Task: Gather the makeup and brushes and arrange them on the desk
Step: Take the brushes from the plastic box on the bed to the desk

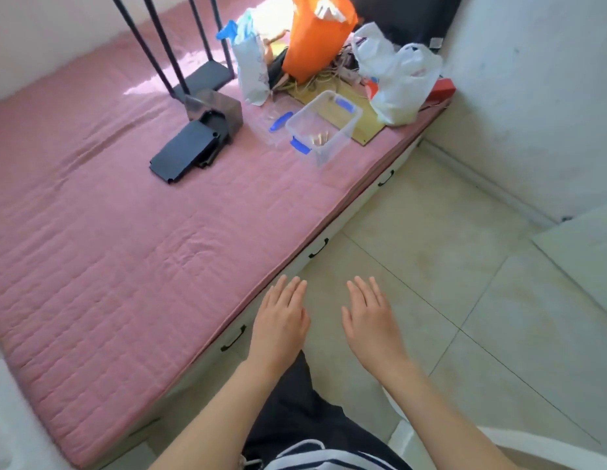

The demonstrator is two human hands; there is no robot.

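Observation:
My left hand (281, 320) and my right hand (370, 317) are stretched out flat side by side, palms down, over the bed's edge and the tiled floor, holding nothing. On the pink mattress (109, 232) stands a clear plastic box (324, 125) with blue latches and a few small gold-coloured items inside. Its clear lid (278, 122) lies just left of it. No makeup or brushes can be made out clearly elsewhere.
Far on the bed are an orange bag (315, 39), white plastic bags (397, 76), a patterned bag (251, 72), tangled cables (322, 79), a yellow board (359, 120) and a black stand with flat black panels (190, 147). A white wall (532, 96) rises at right, and a white chair (532, 442) is at bottom right.

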